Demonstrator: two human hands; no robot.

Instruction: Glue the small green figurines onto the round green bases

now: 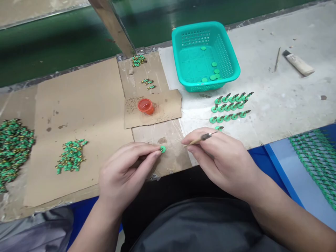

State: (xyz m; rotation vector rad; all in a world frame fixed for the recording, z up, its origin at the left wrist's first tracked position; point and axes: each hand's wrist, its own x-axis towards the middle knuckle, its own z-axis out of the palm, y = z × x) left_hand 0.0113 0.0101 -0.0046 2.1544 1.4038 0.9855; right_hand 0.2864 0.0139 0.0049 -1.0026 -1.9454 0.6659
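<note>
My left hand (131, 164) pinches a small figurine on a round green base (163, 149) between thumb and fingertips. Most of the figurine is hidden by those fingers. In my right hand (220, 157) is a thin wooden-handled tool (200, 139), with a dark collar and a fine tip pointing up to the right. The tool is apart from the green base. Beyond my right hand stand rows of small dark-and-green figurines on green discs (228, 117). A red cup of liquid (146, 106) stands on a cardboard piece (168, 113) ahead of my left hand.
A teal basket (181, 75) at the back holds several green discs. Loose green-and-gold pieces lie in a large heap (14, 154) at far left and a smaller pile (70, 155). At right are a tube (299, 63), a thin stick (277, 59) and a tray of figurines (316, 162).
</note>
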